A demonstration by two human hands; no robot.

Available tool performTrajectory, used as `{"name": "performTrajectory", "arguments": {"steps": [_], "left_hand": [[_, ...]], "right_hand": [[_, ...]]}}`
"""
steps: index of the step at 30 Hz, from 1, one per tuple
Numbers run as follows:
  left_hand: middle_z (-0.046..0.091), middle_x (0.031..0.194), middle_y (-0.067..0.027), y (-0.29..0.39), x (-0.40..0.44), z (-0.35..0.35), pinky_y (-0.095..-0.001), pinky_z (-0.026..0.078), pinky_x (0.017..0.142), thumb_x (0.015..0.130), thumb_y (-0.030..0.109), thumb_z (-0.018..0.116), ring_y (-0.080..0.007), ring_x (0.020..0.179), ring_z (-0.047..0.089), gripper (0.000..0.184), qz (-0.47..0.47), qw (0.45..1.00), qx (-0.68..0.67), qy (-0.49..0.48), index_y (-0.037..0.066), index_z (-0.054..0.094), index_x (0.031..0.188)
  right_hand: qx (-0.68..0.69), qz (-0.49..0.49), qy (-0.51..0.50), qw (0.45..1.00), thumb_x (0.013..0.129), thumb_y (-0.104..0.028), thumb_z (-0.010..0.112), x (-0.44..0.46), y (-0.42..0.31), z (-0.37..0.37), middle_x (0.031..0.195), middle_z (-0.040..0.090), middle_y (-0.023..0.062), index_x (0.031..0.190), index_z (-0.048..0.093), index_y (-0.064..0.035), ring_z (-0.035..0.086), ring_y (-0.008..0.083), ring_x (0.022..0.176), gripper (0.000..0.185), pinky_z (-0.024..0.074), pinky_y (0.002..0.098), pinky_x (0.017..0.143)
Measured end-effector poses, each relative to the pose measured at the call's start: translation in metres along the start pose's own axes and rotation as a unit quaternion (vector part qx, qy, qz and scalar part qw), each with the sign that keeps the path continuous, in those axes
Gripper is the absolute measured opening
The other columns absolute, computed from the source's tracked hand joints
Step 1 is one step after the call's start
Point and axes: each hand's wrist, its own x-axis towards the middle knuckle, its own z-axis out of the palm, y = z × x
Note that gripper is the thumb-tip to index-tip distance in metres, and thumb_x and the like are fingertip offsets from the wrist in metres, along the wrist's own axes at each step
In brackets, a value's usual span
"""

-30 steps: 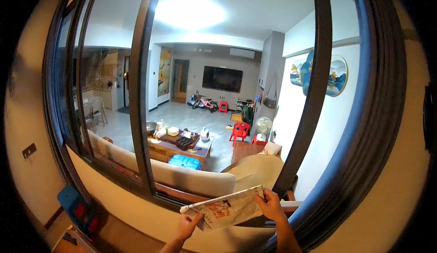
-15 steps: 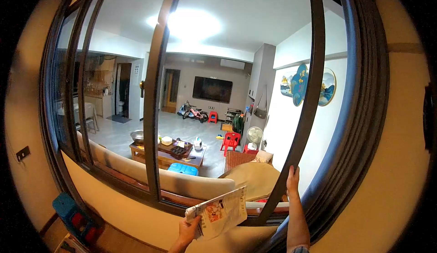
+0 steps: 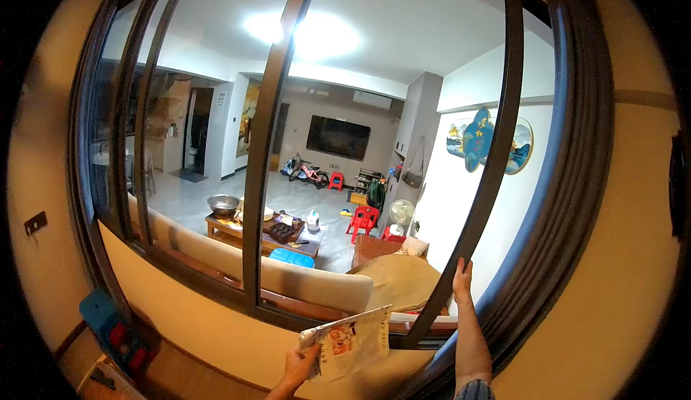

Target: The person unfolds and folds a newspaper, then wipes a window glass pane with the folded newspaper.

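Observation:
My left hand is closed on the left edge of a folded newspaper, its thumb lying on the printed side. The newspaper, which carries a coloured picture and dark print, hangs in front of the lower rail of a sliding window. My right hand is raised with its fingers closed round the dark upright of the window frame, near its lower end. Part of those fingers is hidden by the frame.
A dark curtain hangs right of the window. A blue stool stands low at left. Beyond the glass are a sofa back, a wooden table with a metal bowl, a red chair and a fan.
The view has tilted and shifted slightly, so the window uprights appear farther right. The newspaper sits a little lower, with its top edge tipped differently. Both hands keep their holds.

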Motion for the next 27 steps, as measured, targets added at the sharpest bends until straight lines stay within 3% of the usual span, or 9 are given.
{"name": "performTrajectory", "arguments": {"steps": [1, 4, 7, 16, 17, 18, 20, 24, 27], "left_hand": [[0.073, 0.094, -0.0051, -0.004, 0.001, 0.003, -0.0283, 0.052, 0.068, 0.098, 0.022, 0.071, -0.0112, 0.078, 0.065, 0.029, -0.008, 1.000, 0.011, 0.000, -0.005, 0.072, 0.111], [0.072, 0.094, -0.0042, 0.003, 0.000, 0.019, -0.0277, 0.052, 0.068, 0.098, 0.023, 0.071, -0.0104, 0.078, 0.064, 0.030, -0.024, 0.999, 0.048, 0.002, -0.004, 0.072, 0.112], [0.072, 0.092, -0.0030, 0.032, -0.005, 0.045, -0.0274, 0.052, 0.067, 0.098, 0.024, 0.071, -0.0095, 0.078, 0.064, 0.030, -0.044, 0.994, 0.104, -0.004, -0.003, 0.073, 0.112], [0.073, 0.094, -0.0021, -0.061, 0.046, 0.044, -0.0270, 0.052, 0.071, 0.096, 0.028, 0.074, -0.0081, 0.083, 0.064, 0.034, 0.018, 1.000, 0.016, -0.002, -0.002, 0.074, 0.111], [0.073, 0.094, -0.0019, -0.059, 0.048, 0.042, -0.0270, 0.052, 0.072, 0.096, 0.028, 0.074, -0.0082, 0.083, 0.064, 0.034, 0.023, 1.000, 0.012, 0.008, -0.002, 0.074, 0.111], [0.073, 0.096, -0.0017, -0.054, 0.051, 0.037, -0.0271, 0.052, 0.074, 0.097, 0.026, 0.073, -0.0086, 0.085, 0.064, 0.032, 0.005, 0.999, 0.035, 0.018, -0.002, 0.074, 0.113], [0.073, 0.099, -0.0013, -0.033, 0.057, 0.027, -0.0272, 0.053, 0.077, 0.097, 0.022, 0.072, -0.0092, 0.087, 0.065, 0.030, -0.033, 0.996, 0.079, 0.040, -0.001, 0.073, 0.115], [0.071, 0.110, -0.0026, 0.030, 0.049, 0.026, -0.0285, 0.052, 0.086, 0.098, 0.008, 0.065, -0.0100, 0.096, 0.064, 0.028, 0.083, 0.991, 0.092, 0.047, -0.002, 0.068, 0.125], [0.071, 0.108, -0.0029, 0.047, 0.054, 0.025, -0.0291, 0.053, 0.086, 0.098, 0.007, 0.066, -0.0101, 0.097, 0.064, 0.027, 0.177, 0.983, 0.049, 0.020, -0.002, 0.068, 0.123]], "right_hand": [[-0.001, 0.011, -0.011, 1.000, 0.108, -0.044, 0.047, 0.002, 0.001, 0.000, 0.132, 0.061, 0.0227, 0.139, 0.048, 0.0023, 0.058, 0.0359, 0.122, 0.055, 0.0435, 0.0423, 0.104], [0.007, 0.004, -0.015, 1.000, 0.109, -0.042, 0.047, 0.001, -0.008, 0.002, 0.130, 0.061, 0.0168, 0.135, 0.050, 0.0028, 0.057, 0.0283, 0.118, 0.052, 0.0429, 0.0378, 0.104], [0.002, -0.026, -0.044, 0.999, 0.108, -0.035, 0.051, -0.002, -0.008, 0.005, 0.127, 0.062, 0.0220, 0.133, 0.049, 0.0039, 0.059, 0.0361, 0.116, 0.047, 0.0447, 0.0421, 0.101], [0.117, -0.008, -0.172, 0.978, 0.106, -0.021, 0.057, -0.011, -0.021, 0.035, 0.124, 0.063, 0.0158, 0.130, 0.050, 0.0020, 0.059, 0.0227, 0.114, 0.034, 0.0462, 0.0360, 0.097], [0.134, -0.003, -0.185, 0.974, 0.105, -0.020, 0.057, -0.015, -0.028, 0.037, 0.124, 0.063, 0.0155, 0.130, 0.050, 0.0019, 0.060, 0.0220, 0.113, 0.033, 0.0466, 0.0353, 0.097], [0.155, -0.019, -0.183, 0.971, 0.107, -0.017, 0.056, -0.020, -0.037, 0.040, 0.116, 0.067, 0.0076, 0.127, 0.053, -0.0020, 0.061, 0.0135, 0.106, 0.025, 0.0473, 0.0278, 0.093], [0.160, -0.022, -0.174, 0.971, 0.106, -0.017, 0.057, -0.018, -0.028, 0.049, 0.116, 0.067, 0.0073, 0.127, 0.053, -0.0023, 0.062, 0.0134, 0.106, 0.026, 0.0472, 0.0277, 0.093], [0.198, -0.024, -0.180, 0.963, 0.106, -0.018, 0.058, -0.022, -0.030, 0.049, 0.116, 0.067, 0.0070, 0.129, 0.052, -0.0024, 0.062, 0.0134, 0.103, 0.029, 0.0480, 0.0277, 0.092], [0.199, -0.020, -0.174, 0.964, 0.106, -0.020, 0.059, -0.018, -0.018, 0.040, 0.115, 0.068, 0.0089, 0.131, 0.052, -0.0012, 0.063, 0.0141, 0.102, 0.032, 0.0491, 0.0282, 0.091]]}}
